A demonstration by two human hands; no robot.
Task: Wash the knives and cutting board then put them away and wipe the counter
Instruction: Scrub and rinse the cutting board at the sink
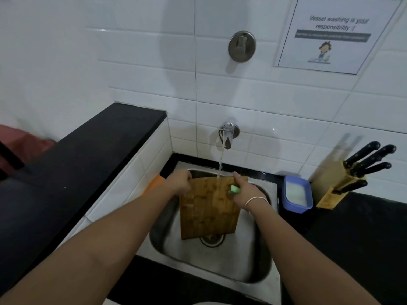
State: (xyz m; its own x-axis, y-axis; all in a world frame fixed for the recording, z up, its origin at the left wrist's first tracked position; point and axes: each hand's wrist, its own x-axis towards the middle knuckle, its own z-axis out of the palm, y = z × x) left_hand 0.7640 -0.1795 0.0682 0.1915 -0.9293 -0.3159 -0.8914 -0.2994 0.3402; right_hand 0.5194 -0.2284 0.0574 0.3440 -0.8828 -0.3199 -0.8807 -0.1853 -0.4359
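Head view: wooden cutting board (pixel 207 212) stands tilted in the steel sink (pixel 253 267), lower edge near the drain (pixel 212 239). Water from the wall tap (pixel 228 134) at 12 o'clock strikes the board's top edge. Left hand (pixel 179 180) grips the board's upper left corner. Right hand (pixel 245 192) on the upper right corner, fingers curled round a green sponge (pixel 235 189). Blue tub (pixel 297 194) at 3 o'clock of the sink. Beyond it, a knife block (pixel 339 186) with four black-handled knives (pixel 370 159) in it. Orange cloth (pixel 154 183) at 9 o'clock of the board.
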